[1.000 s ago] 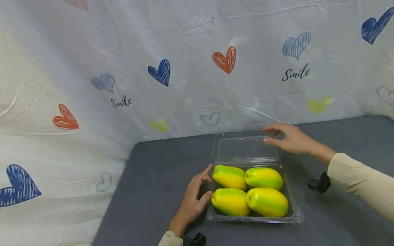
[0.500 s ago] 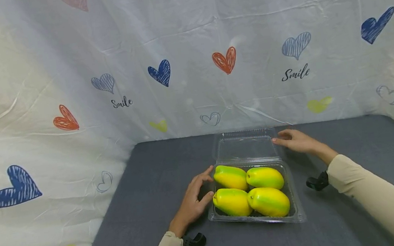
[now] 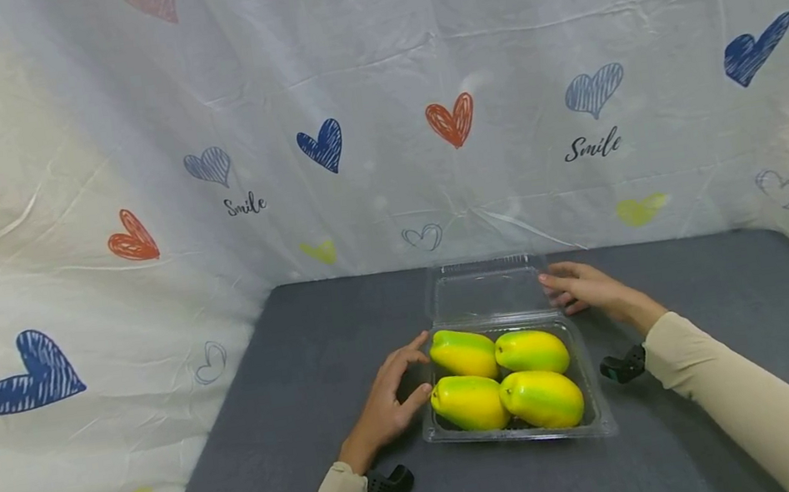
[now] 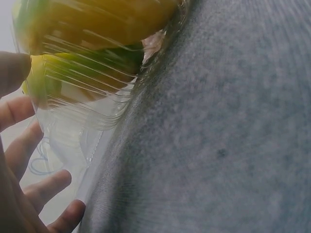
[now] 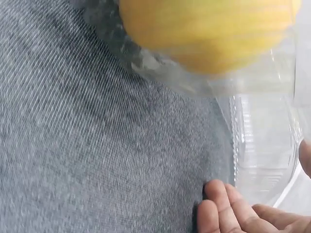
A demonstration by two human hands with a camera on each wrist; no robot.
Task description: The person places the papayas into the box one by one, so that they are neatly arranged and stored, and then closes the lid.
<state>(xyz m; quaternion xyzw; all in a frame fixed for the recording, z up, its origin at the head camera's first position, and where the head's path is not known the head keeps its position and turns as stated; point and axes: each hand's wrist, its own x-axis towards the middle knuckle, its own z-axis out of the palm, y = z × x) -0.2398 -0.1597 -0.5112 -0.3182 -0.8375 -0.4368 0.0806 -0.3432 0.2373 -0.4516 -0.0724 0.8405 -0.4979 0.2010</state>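
Note:
A clear plastic clamshell box (image 3: 520, 435) stands on the table with its lid (image 3: 488, 293) folded back. Several yellow-green fruits (image 3: 541, 399), like mangoes or papayas, lie inside in two rows. At the box's left wall rests my left hand (image 3: 386, 403), fingers spread and thumb near the front fruit. In the left wrist view, its fingertips (image 4: 33, 128) reach the clear wall. My right hand (image 3: 598, 291) is at the lid's right edge, thumb above and fingers lower. The right wrist view shows its fingers (image 5: 216, 191) close against the lid's rim; a firm pinch is not visible.
A dark grey cloth covers the table (image 3: 317, 341). Behind it hangs a white curtain (image 3: 368, 56) printed with hearts, which also runs down the left side. Black wrist devices (image 3: 390, 486) sit at both sleeves.
My right hand first drew back right from over the lid, then came in lower at its right edge. The box has shifted slightly right. The left hand stays at its side.

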